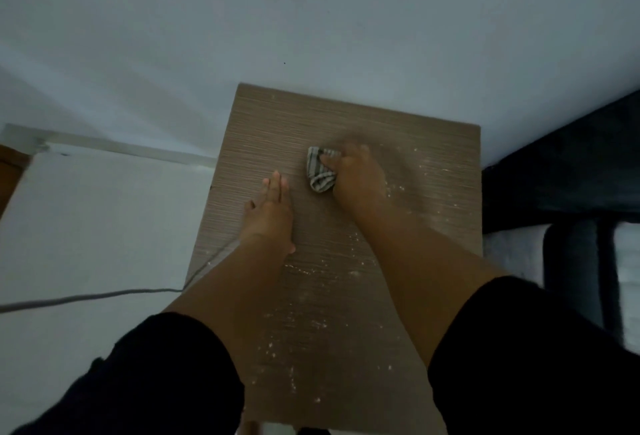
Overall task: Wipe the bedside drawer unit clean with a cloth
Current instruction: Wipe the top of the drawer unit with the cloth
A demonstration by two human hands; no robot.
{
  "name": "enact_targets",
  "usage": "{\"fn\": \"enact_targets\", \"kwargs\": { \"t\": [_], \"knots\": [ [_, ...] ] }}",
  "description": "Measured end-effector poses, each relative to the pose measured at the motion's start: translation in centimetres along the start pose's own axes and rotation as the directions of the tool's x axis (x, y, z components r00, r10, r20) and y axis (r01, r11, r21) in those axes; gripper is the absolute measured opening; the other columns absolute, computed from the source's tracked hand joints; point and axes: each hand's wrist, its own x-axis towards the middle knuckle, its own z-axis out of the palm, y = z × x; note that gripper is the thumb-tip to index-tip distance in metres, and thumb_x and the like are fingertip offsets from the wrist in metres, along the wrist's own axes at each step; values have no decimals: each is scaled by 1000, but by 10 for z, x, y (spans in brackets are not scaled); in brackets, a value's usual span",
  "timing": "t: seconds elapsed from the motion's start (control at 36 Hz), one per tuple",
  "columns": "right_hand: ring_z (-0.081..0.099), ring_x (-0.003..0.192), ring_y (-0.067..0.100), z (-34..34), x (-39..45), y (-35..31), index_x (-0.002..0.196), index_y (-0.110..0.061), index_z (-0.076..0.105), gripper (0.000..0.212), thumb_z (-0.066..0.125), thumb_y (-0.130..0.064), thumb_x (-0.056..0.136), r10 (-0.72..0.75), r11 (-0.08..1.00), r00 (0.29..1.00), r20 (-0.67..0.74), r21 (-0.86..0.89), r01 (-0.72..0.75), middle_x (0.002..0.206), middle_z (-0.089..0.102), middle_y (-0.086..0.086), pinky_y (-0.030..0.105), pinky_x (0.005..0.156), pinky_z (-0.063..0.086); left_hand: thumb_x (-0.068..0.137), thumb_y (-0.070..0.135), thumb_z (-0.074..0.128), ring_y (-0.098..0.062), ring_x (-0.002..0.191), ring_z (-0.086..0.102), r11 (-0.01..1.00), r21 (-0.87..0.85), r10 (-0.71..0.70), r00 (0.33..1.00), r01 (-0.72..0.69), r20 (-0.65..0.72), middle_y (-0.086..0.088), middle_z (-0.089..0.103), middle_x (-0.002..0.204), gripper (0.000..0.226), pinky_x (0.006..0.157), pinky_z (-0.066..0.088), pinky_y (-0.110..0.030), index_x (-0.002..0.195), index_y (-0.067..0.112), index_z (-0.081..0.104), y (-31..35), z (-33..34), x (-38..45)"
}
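I look straight down on the brown wood-grain top of the bedside drawer unit point(277, 130), which stands against a pale wall. White dust and crumbs speckle its right and near parts. My right hand point(356, 178) is closed around a bunched grey striped cloth point(320, 171) and presses it on the top near the middle; the hand is motion-blurred. My left hand point(272, 216) lies flat on the top, palm down, fingers together and straight, just left of the cloth and holding nothing. The drawers themselves are hidden from this angle.
A grey cable point(86, 298) runs across the white floor point(86, 227) on the left and up to the unit's left edge. A dark bed or piece of furniture point(568, 171) stands close on the right, with a pale rug point(509, 251) beside it.
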Motion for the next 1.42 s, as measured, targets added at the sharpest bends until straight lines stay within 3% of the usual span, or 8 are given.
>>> {"fn": "enact_targets", "kwargs": {
  "t": [0.22,0.39,0.5,0.56,0.86,1.03,1.33,1.42],
  "knots": [
    [32,128,25,32,-107,-20,141,-29,39,50,53,-28,93,-31,998,983,182,-42,39,136,38,5,36,97,41,94,17,55,-22,150,-4,982,-189,14,998,-26,-65,-6,-10,161,83,120,13,-39,153,7,-3,-10,22,-29],
    [34,125,23,40,-149,-32,141,-29,40,46,49,-26,96,1,1000,984,179,-25,4,131,43,4,35,90,44,99,8,41,-25,149,10,977,-197,73,996,-83,-60,-8,2,161,63,120,19,-39,152,4,8,-22,21,-39],
    [41,123,26,27,-137,-35,136,-25,49,39,48,-24,97,31,1000,974,222,-13,-28,128,49,7,36,96,41,96,9,49,-24,148,11,980,-171,90,993,-103,-82,-5,8,160,68,119,22,-39,152,8,10,-19,17,-45],
    [52,117,29,19,-130,-38,127,-12,56,33,49,-20,97,74,997,970,230,-13,-73,124,57,12,37,92,45,95,7,50,-24,149,6,984,-135,105,990,-117,-91,-5,3,161,73,119,19,-38,153,10,5,-15,18,-48],
    [59,103,28,-32,-50,34,118,-12,64,28,49,-15,95,58,998,989,-135,13,-57,112,61,11,32,82,48,92,5,52,-26,149,-6,985,-159,54,995,-67,-86,-5,-12,161,84,120,20,-43,153,16,-4,43,-1,-11],
    [59,108,31,-58,5,62,121,-5,60,29,45,-10,97,69,996,987,-143,-47,-76,117,61,15,37,86,49,89,-5,48,-28,149,-7,980,-196,-42,995,24,-90,-4,-13,161,89,117,22,-41,153,25,-6,63,2,1],
    [54,112,30,-51,67,78,116,2,55,41,43,-34,98,253,938,961,-113,274,-214,121,55,18,36,89,44,90,-3,55,-24,149,-10,992,-103,-70,997,66,-40,-2,-18,160,99,115,27,-36,151,30,-15,66,-1,10],
    [54,112,31,-48,70,78,114,2,55,36,46,-29,97,216,954,970,-110,234,-186,121,56,18,36,88,44,90,-3,54,-25,149,-9,993,-93,-72,997,68,-39,-2,-18,160,98,116,27,-36,151,30,-15,64,-1,10]
  ]
}}
